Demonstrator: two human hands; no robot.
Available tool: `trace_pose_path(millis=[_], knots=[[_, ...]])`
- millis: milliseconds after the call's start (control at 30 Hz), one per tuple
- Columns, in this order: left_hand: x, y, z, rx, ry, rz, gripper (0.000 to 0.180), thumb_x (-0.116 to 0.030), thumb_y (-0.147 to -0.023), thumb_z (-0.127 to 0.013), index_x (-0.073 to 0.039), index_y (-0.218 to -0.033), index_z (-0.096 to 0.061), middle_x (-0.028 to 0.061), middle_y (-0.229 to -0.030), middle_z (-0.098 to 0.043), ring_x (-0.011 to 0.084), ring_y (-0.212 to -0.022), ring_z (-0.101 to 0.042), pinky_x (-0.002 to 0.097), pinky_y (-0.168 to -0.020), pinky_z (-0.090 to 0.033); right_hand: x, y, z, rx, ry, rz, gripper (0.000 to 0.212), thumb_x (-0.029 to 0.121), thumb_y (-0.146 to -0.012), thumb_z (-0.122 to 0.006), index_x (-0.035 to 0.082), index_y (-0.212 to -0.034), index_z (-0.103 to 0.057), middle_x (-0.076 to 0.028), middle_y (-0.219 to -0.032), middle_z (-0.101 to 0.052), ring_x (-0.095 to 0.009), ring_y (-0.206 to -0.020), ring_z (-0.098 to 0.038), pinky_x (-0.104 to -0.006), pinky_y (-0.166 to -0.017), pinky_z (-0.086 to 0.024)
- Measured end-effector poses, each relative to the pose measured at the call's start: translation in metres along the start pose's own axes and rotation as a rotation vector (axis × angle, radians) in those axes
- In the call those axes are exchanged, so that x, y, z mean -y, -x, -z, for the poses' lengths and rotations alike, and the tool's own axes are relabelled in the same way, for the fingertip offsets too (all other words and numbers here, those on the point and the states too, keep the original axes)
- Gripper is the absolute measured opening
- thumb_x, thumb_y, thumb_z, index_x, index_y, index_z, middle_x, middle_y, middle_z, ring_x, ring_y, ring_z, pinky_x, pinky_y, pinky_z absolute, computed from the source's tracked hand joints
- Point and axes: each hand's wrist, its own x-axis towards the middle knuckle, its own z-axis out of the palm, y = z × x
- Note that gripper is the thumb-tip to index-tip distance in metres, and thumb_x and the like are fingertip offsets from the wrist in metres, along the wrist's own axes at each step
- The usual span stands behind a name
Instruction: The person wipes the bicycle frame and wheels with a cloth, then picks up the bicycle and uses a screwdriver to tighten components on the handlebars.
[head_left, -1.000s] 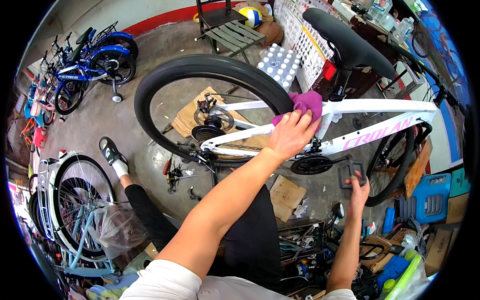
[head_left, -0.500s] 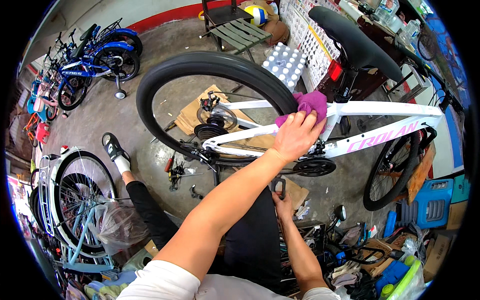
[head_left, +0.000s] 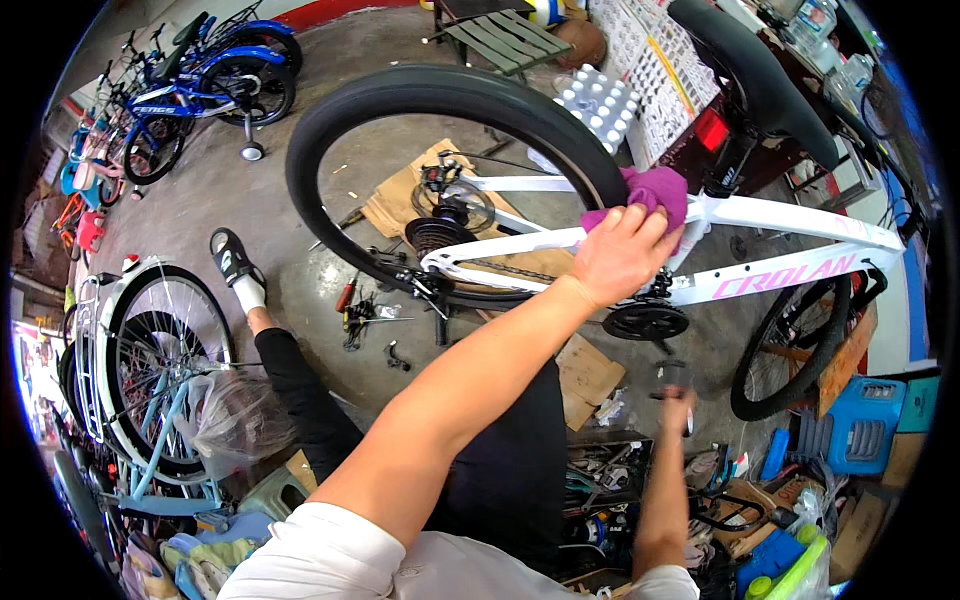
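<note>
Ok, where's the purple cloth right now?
In the head view, right of centre: the purple cloth is in the left hand, at the white bike frame, beside the black rear tyre.

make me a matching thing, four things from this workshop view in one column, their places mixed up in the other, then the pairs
1. purple cloth
2. red-handled tool
3. pack of white-capped bottles
4. small blue bicycle

A. beside the white printed panel
B. upper left
C. in the bare left hand
D. on the floor by the black tyre

1-C, 2-D, 3-A, 4-B
</note>
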Motion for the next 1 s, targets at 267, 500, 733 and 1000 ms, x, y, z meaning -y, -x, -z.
trace_pose_path(millis=[267, 500, 733, 1000], knots=[[0.005, -0.002, -0.001, -0.014, -0.021, -0.03, 0.041, -0.021, -0.086, -0.063, -0.012, -0.124, -0.073, 0.0079, -0.122, -0.063, 0.0263, -0.107, -0.057, 0.0383, -0.088, -0.046, 0.235, 0.177, -0.074, 0.582, -0.542, -0.147, 0.024, 0.018, -0.095, -0.076, 0.006, -0.101, -0.055, -0.006, -0.09, -0.067, -0.017, -0.076, -0.064, -0.0333, -0.066, -0.051], [0.004, -0.002, -0.001, 0.018, -0.007, -0.037, 0.043, -0.021, -0.085, -0.062, -0.012, -0.126, -0.073, 0.0079, -0.122, -0.063, 0.0262, -0.106, -0.057, 0.0371, -0.086, -0.046, 0.215, 0.037, 0.133, 0.014, -0.576, 0.194, 0.024, 0.02, -0.099, -0.072, 0.005, -0.103, -0.054, -0.007, -0.094, -0.067, -0.017, -0.084, -0.066, -0.0357, -0.077, -0.051], [-0.016, -0.026, -0.003, -0.074, 0.038, -0.03, 0.048, -0.02, -0.081, -0.064, -0.016, -0.128, -0.073, 0.0068, -0.126, -0.062, 0.026, -0.106, -0.057, 0.0378, -0.086, -0.048, -0.061, 0.03, -0.061, 0.053, -0.275, -0.04, 0.017, 0.014, -0.097, -0.065, 0.004, -0.102, -0.053, -0.011, -0.094, -0.061, -0.026, -0.085, -0.058, -0.0427, -0.081, -0.05], [0.01, 0.001, 0.0, 0.043, -0.031, -0.025, 0.048, -0.018, -0.081, -0.064, -0.016, -0.127, -0.074, 0.0058, -0.124, -0.062, 0.0255, -0.103, -0.056, 0.0372, -0.086, -0.048, 0.299, 0.135, 0.05, 0.425, -0.649, 0.094, 0.021, 0.023, -0.099, -0.074, 0.006, -0.102, -0.062, -0.005, -0.094, -0.071, -0.013, -0.084, -0.06, -0.0348, -0.082, -0.051]])
